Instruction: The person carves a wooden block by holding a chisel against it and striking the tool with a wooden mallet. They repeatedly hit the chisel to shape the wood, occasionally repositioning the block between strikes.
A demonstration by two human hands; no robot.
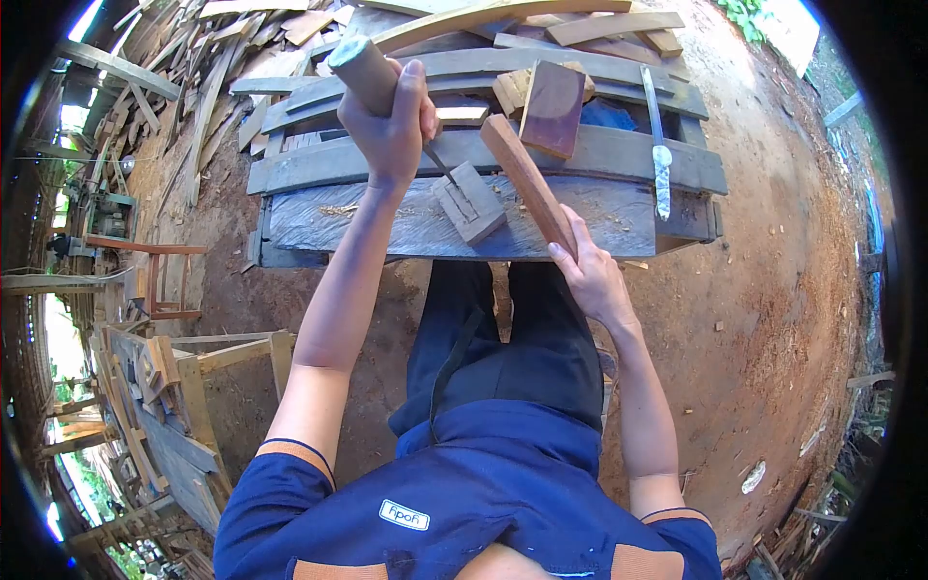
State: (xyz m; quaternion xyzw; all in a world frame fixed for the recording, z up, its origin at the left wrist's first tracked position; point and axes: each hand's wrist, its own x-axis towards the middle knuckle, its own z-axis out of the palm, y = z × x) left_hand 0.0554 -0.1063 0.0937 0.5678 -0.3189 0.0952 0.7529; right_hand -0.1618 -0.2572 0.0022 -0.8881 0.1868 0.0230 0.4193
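My left hand (389,133) is wrapped round the thick handle of a chisel (365,75), whose top end is pale green. The thin blade slants down to a small wooden block (472,211), and its tip appears to meet the narrow slot cut in the block's top face. In my right hand (592,273) is the lower end of a brown wooden bar (530,182). This bar slants up and left, with its far end just right of the chisel blade and apart from it. The block lies near the front edge of the bench.
The slatted wooden bench (338,217) carries wood shavings (340,209). Behind the block are a dark reddish rectangular block (553,108) and a long narrow tool with a whitish handle (661,174). Scrap boards (217,87) pile up beyond; wooden frames (232,372) stand left.
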